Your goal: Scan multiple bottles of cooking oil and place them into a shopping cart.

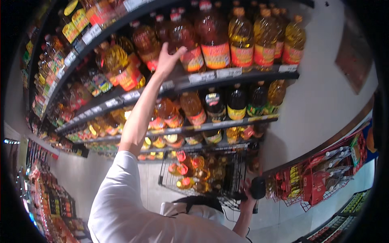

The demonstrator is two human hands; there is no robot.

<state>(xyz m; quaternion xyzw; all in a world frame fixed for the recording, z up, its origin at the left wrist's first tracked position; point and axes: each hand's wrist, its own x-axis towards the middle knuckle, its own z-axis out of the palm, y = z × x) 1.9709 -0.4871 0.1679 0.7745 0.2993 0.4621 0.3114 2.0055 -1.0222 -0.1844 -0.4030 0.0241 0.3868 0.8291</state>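
Note:
My left hand (168,59) is raised at a supermarket shelf, its thumb and fingers spread, in front of large plastic bottles of cooking oil. A red-labelled oil bottle (191,57) stands just to its right and a darker one (147,45) behind it to the left; whether the hand touches either is unclear. My right hand (247,194) is low at the right, by the end of a wire shopping cart (161,179), beside a rounded black object (258,187). Its grip is hard to make out. Several oil bottles (199,174) with red and yellow caps are in the cart.
Lower shelves hold dark bottles (236,104) and more oil. Price tags line the shelf edge (267,71). A white wall (316,100) stands to the right, with red wire baskets of packets (314,186) below it. Another stocked display (45,200) is at the lower left. A cable hangs near my right arm.

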